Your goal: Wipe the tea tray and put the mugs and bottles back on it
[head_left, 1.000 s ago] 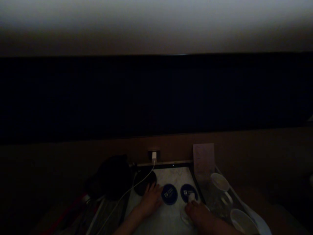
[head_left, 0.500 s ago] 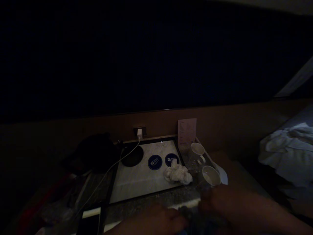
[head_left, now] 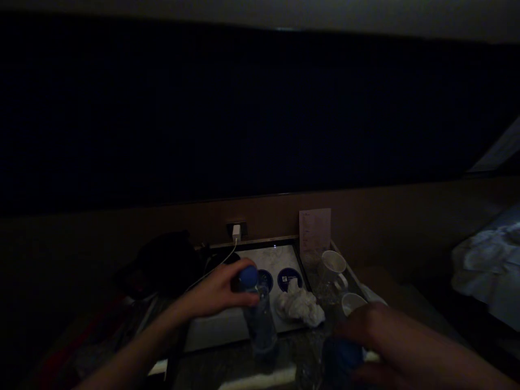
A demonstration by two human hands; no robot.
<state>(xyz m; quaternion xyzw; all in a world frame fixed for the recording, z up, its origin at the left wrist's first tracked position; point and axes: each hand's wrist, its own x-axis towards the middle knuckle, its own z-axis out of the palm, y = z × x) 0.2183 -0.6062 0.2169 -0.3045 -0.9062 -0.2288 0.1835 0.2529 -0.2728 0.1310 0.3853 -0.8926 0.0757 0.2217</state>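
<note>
My left hand [head_left: 215, 290] grips a clear plastic water bottle [head_left: 260, 322] near its blue cap, holding it upright over the front of a white marble tray [head_left: 219, 327]. My right hand [head_left: 368, 338] curls around a dark blue object [head_left: 341, 360] at the lower right; the dim light hides its shape. Crumpled white tissue [head_left: 299, 304] lies just right of the bottle, below two navy coasters [head_left: 289, 279].
A white mug [head_left: 333, 266] and a second cup [head_left: 352, 303] stand right of the tray, with a printed card [head_left: 314, 230] behind them. A white charger [head_left: 236, 233] and its cable sit at the back. A dark bag [head_left: 162, 265] lies left; rumpled bedding [head_left: 487, 271] lies right.
My hands have come up from the bottom edge of the view, now holding a water bottle and a blue object. The crumpled tissue sits on the tray as before. The view has shifted slightly.
</note>
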